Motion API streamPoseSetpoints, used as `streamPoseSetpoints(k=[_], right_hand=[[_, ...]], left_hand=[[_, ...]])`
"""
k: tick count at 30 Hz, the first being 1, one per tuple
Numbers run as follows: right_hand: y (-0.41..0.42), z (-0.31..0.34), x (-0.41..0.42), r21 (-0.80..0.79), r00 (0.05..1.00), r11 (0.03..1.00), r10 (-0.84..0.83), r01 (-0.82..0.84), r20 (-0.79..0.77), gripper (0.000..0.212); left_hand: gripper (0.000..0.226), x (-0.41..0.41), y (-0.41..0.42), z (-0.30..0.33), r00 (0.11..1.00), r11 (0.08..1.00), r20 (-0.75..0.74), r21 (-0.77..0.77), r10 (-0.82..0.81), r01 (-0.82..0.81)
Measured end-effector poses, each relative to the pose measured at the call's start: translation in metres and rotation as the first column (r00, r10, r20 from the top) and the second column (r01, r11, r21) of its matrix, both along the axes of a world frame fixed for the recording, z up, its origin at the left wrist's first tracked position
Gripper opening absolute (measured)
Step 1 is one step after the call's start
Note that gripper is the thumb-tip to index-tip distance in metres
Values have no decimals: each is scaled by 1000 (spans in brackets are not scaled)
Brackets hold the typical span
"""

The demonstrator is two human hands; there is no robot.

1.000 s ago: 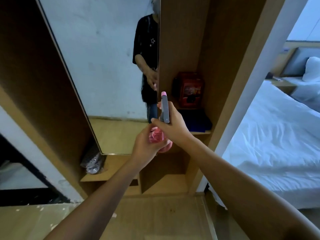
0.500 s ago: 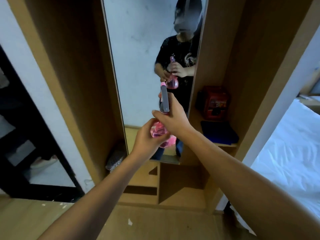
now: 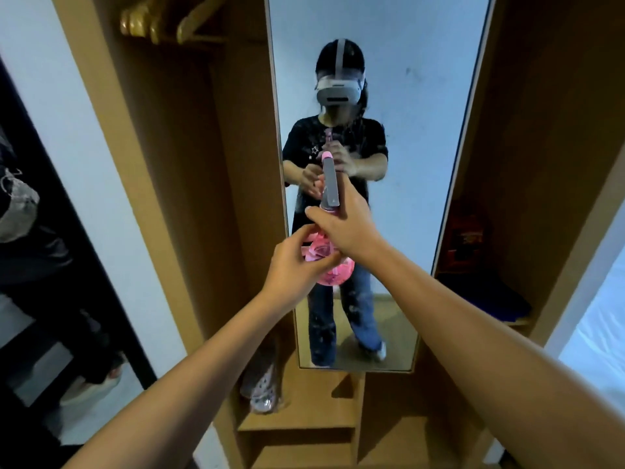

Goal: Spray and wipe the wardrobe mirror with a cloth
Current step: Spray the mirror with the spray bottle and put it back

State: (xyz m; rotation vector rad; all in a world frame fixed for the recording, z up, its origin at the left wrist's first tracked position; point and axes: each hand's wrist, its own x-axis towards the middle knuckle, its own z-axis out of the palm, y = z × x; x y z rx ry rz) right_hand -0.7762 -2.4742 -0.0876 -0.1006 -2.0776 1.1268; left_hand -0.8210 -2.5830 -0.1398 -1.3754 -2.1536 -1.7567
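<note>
1. The pink spray bottle [image 3: 329,262] is held up in front of the wardrobe mirror [image 3: 406,130], nozzle toward the glass.
2. The right hand [image 3: 348,225] has its fingers curled round the bottle's grey trigger head; the left hand [image 3: 294,265] has its fingers wrapped round the round pink body below.
3. Specks low on the mirror may be droplets or dirt; I cannot tell which.
4. No cloth is in view, so spraying seems to be the step in hand, and all the wiping remains.
</note>
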Motion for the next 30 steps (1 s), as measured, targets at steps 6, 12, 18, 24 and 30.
streamPoseSetpoints(k=[6, 12, 18, 24, 30], right_hand=[[3, 39, -25, 39, 999, 999, -12, 14, -52, 43], [10, 76, -42, 55, 997, 998, -7, 11, -72, 40], [16, 116, -52, 119, 996, 991, -46, 56, -80, 33], [20, 150, -60, 146, 995, 987, -62, 73, -79, 35], [23, 166, -64, 154, 994, 983, -88, 98, -71, 33]], left_hand=[[47, -27, 4, 35, 998, 1000, -57, 30, 8, -6], [49, -41, 13, 69, 997, 997, -72, 71, 1, 4], [47, -52, 20, 108, 991, 996, -130, 83, 23, -13], [44, -56, 27, 142, 990, 994, -137, 105, 45, -31], [27, -56, 35, 157, 989, 991, -138, 126, 60, -43]])
